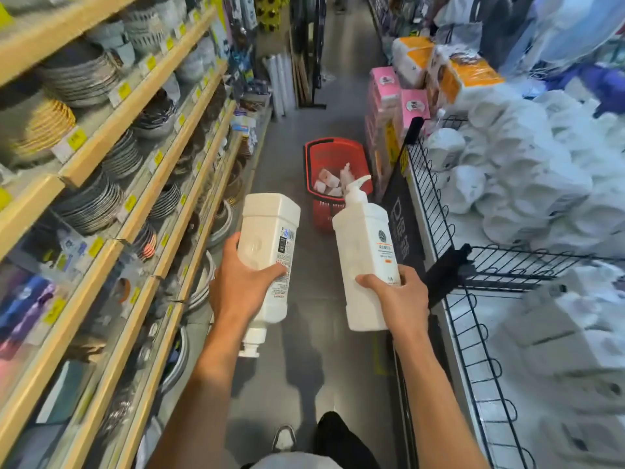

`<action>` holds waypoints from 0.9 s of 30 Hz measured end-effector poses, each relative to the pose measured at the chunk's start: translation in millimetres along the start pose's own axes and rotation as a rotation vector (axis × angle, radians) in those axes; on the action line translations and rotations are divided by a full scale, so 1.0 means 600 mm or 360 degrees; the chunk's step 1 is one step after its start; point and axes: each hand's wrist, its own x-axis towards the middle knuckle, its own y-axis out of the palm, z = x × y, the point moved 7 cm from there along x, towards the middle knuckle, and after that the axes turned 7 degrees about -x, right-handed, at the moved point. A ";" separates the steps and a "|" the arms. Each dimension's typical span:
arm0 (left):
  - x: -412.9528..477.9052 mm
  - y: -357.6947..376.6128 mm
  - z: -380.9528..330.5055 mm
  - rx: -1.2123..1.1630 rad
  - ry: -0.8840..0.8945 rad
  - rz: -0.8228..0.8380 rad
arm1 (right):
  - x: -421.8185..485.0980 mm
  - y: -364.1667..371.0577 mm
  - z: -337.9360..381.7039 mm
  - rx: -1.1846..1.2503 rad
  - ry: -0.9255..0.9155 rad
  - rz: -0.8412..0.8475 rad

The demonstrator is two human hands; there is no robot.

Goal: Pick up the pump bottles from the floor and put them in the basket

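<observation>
My left hand grips a white pump bottle upside down, its pump head pointing toward me. In my right hand is a second white pump bottle, held near its base with the pump pointing away from me. Ahead on the grey aisle floor stands a red shopping basket with several white and pink items inside. Both bottles are in the air, short of the basket.
Wooden shelves with stacked plates and bowls line the left side. A black wire display bin full of white packaged goods runs along the right. Pink and orange tissue packs stand beside the basket. My shoes show at the bottom.
</observation>
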 end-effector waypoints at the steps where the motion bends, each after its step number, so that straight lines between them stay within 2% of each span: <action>1: 0.015 0.015 -0.007 -0.0004 -0.0006 0.0007 | 0.019 0.000 0.008 -0.0010 -0.0004 -0.0003; 13: 0.190 0.186 -0.099 0.0129 0.0043 0.0032 | 0.295 0.007 0.095 -0.0003 -0.0061 0.0064; 27: 0.436 0.285 -0.180 0.0237 -0.0024 -0.0023 | 0.535 0.051 0.211 0.0007 -0.0050 0.0077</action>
